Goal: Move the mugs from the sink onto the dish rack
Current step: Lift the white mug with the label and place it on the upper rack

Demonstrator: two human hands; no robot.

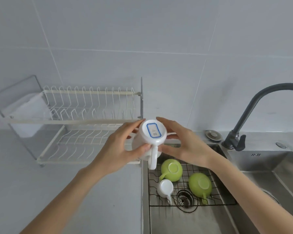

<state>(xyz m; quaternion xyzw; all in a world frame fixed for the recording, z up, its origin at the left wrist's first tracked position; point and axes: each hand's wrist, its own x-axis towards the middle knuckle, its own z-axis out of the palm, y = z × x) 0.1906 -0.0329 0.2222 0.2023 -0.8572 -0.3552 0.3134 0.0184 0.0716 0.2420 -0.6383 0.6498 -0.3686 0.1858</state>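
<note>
I hold a white mug (149, 142) upside down in the air above the sink's left edge; a blue-framed label is on its base and its handle points toward me. My left hand (123, 149) grips its left side and my right hand (184, 144) cups its right side. Below, on a black wire grid (215, 186) in the sink (184, 220), stand two green mugs (172, 169) (200, 184) and a small white mug (165, 187), all upside down. The white two-tier dish rack (85, 122) stands on the counter to the left, with no dishes on it.
A dark curved faucet (254, 112) rises at the right behind the sink. A round drain (184, 198) lies under the grid. A second basin (277, 166) is at the right. A white cloth or tray (29, 112) sits at the rack's left end. Tiled wall behind.
</note>
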